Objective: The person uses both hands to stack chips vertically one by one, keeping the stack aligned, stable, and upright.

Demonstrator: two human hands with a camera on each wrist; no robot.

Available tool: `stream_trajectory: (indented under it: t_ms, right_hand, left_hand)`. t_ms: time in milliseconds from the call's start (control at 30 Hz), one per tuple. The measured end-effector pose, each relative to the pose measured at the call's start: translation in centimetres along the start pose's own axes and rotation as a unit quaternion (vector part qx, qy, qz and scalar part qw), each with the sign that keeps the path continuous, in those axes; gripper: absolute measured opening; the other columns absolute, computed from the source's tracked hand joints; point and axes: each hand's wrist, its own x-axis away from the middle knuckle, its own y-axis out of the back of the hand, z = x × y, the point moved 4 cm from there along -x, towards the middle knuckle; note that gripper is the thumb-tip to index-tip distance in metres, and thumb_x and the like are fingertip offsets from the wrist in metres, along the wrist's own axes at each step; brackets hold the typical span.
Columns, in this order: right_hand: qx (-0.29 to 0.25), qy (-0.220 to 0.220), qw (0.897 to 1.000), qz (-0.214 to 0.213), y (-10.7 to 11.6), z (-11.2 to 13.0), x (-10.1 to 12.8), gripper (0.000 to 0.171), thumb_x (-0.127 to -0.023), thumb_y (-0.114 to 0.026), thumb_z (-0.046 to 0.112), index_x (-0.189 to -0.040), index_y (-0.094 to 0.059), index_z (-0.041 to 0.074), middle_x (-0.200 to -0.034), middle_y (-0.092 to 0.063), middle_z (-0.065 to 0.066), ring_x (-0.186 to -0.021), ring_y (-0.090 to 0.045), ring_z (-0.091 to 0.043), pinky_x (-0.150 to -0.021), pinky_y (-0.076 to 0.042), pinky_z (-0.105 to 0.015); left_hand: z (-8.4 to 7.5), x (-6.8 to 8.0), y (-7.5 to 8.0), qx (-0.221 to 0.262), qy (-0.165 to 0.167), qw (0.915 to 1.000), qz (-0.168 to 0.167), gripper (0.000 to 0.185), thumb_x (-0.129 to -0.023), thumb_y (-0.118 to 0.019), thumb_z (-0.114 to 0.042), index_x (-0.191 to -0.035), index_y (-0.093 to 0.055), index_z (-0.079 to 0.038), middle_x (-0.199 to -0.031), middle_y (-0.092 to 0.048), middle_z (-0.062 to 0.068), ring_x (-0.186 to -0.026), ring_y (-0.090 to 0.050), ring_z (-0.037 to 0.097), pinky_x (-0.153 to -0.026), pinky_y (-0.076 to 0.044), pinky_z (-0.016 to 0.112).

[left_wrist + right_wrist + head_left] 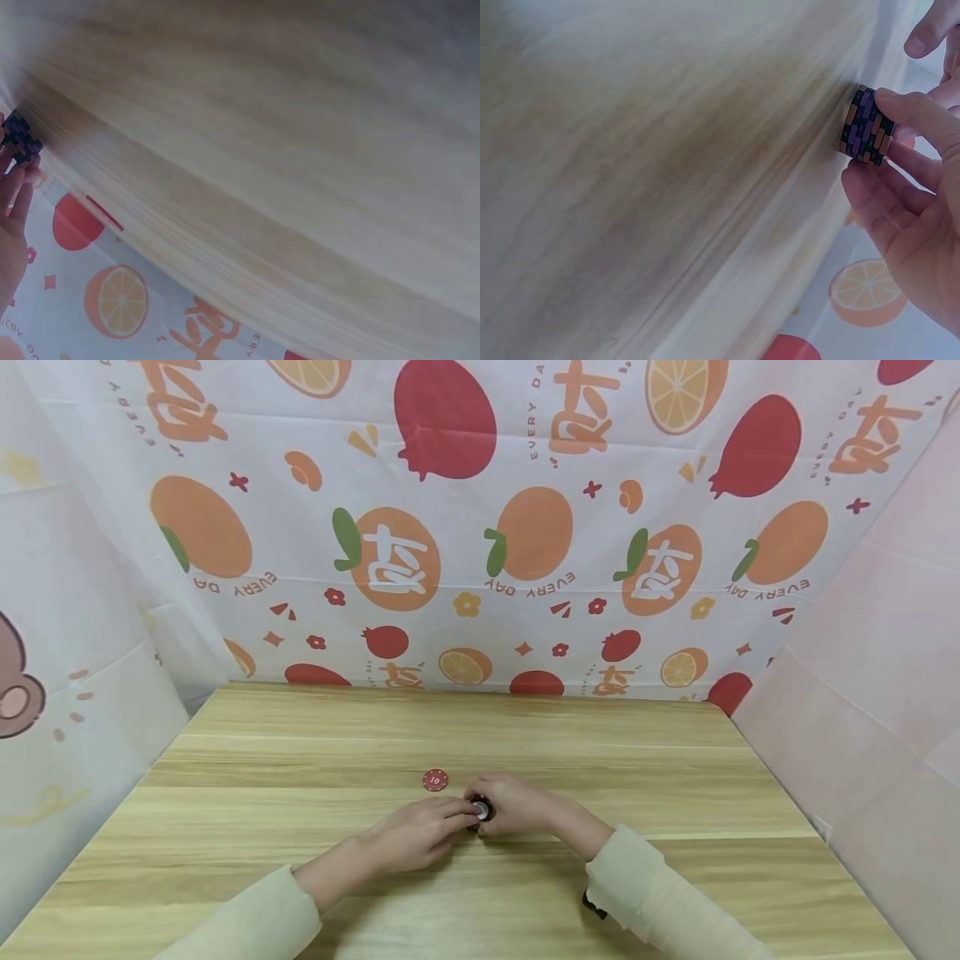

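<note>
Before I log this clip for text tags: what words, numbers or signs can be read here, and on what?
"10": on the red chip lying on the table.
"EVERY DAY": upside down, repeated on the fruit-print backdrop.
Large white character on the oranges: stylised, not readable.
Stack of chips between both hands: no legible marking.

We see a table (pixel 300 777) with a printed backdrop (pixel 480 527) hung behind its far edge and cloth walls closing it in at the left and right. Near the middle of the table sits a stack of chips (pixel 481 812), with the left hand (pixel 420 835) touching it from the left and the right hand (pixel 513 806) around it from the right (fingers meeting over the stack). A single chip (pixel 435 780) lies flat on the table just behind and to the left of the stack, apart from both hands.
</note>
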Motion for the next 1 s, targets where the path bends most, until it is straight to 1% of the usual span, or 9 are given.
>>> stream_trajectory:
  t_ms: [300, 500, 567, 733, 800, 867, 967, 1000]
  right_hand:
    - [-0.018, -0.014, 1.000, 0.018, 0.2, -0.1, -0.5, 0.030, -0.078, -0.074, 0.015, -0.104, -0.061, 0.009, -0.095, -0.052, 0.007, -0.081, -0.050, -0.003, -0.071, -0.043, -0.013]
    - [-0.026, -0.017, 0.999, 0.024, 0.4, -0.1, -0.7, 0.031, -0.078, -0.074, 0.017, -0.105, -0.061, 0.009, -0.094, -0.052, 0.007, -0.081, -0.050, -0.004, -0.071, -0.043, -0.014]
    - [-0.026, -0.017, 0.999, 0.024, 0.5, -0.1, -0.9, 0.031, -0.078, -0.074, 0.017, -0.105, -0.061, 0.009, -0.094, -0.052, 0.007, -0.081, -0.050, -0.005, -0.071, -0.043, -0.014]
    - [-0.026, -0.020, 0.999, 0.027, 0.6, -0.1, -1.2, 0.031, -0.077, -0.075, 0.017, -0.105, -0.061, 0.009, -0.093, -0.051, 0.007, -0.080, -0.050, -0.004, -0.070, -0.043, -0.013]
    - [-0.034, -0.023, 0.999, 0.034, 0.6, -0.3, -1.2, 0.033, -0.077, -0.074, 0.017, -0.107, -0.061, 0.009, -0.095, -0.051, 0.008, -0.081, -0.050, -0.004, -0.071, -0.043, -0.014]
    - [-0.048, -0.027, 0.997, 0.046, 0.6, -0.6, -1.3, 0.039, -0.077, -0.073, 0.018, -0.112, -0.059, 0.007, -0.098, -0.052, 0.007, -0.084, -0.051, -0.005, -0.073, -0.044, -0.015]
    - [-0.087, -0.044, 0.993, 0.071, 0.8, -1.3, -1.5, 0.047, -0.078, -0.071, 0.015, -0.121, -0.053, 0.005, -0.105, -0.053, 0.004, -0.092, -0.051, -0.006, -0.079, -0.044, -0.017]
    - [-0.089, -0.045, 0.992, 0.073, 1.0, -1.5, -1.7, 0.048, -0.078, -0.070, 0.014, -0.122, -0.052, 0.004, -0.108, -0.054, 0.002, -0.095, -0.051, -0.008, -0.081, -0.044, -0.019]
  left_hand:
    - [0.4, 0.0, -0.1, 0.000, 0.006, 1.0000, 0.001, 0.039, -0.078, -0.065, -0.005, -0.116, -0.060, 0.001, -0.121, -0.056, 0.014, -0.111, -0.052, 0.027, -0.093, -0.044, 0.035]
    - [0.6, 0.0, -0.1, -0.005, 0.007, 0.9999, 0.006, 0.038, -0.078, -0.064, -0.005, -0.116, -0.060, 0.000, -0.122, -0.055, 0.014, -0.112, -0.052, 0.026, -0.093, -0.043, 0.034]
    - [0.9, 0.1, -0.2, -0.004, 0.005, 1.0000, 0.007, 0.038, -0.079, -0.064, -0.005, -0.116, -0.060, 0.001, -0.122, -0.055, 0.014, -0.112, -0.052, 0.026, -0.093, -0.043, 0.034]
    - [1.2, 0.0, -0.1, 0.007, 0.007, 0.9999, 0.006, 0.037, -0.079, -0.064, -0.004, -0.115, -0.060, 0.001, -0.120, -0.056, 0.014, -0.111, -0.052, 0.026, -0.094, -0.043, 0.035]
    - [1.2, 0.0, -0.1, 0.011, 0.010, 0.9999, 0.008, 0.037, -0.079, -0.063, -0.004, -0.115, -0.060, 0.001, -0.120, -0.056, 0.014, -0.111, -0.053, 0.026, -0.094, -0.043, 0.035]
    - [1.3, -0.1, 0.0, 0.011, 0.011, 0.9998, 0.011, 0.037, -0.079, -0.063, -0.004, -0.115, -0.059, 0.001, -0.119, -0.056, 0.014, -0.111, -0.053, 0.026, -0.094, -0.043, 0.034]
    - [1.3, -0.2, 0.1, 0.009, 0.010, 0.9998, 0.014, 0.037, -0.079, -0.063, -0.004, -0.115, -0.060, 0.001, -0.119, -0.056, 0.012, -0.110, -0.053, 0.025, -0.094, -0.043, 0.034]
    - [1.3, -0.2, 0.1, 0.009, 0.010, 0.9998, 0.014, 0.037, -0.079, -0.063, -0.004, -0.115, -0.060, 0.001, -0.119, -0.057, 0.012, -0.110, -0.053, 0.025, -0.094, -0.043, 0.034]
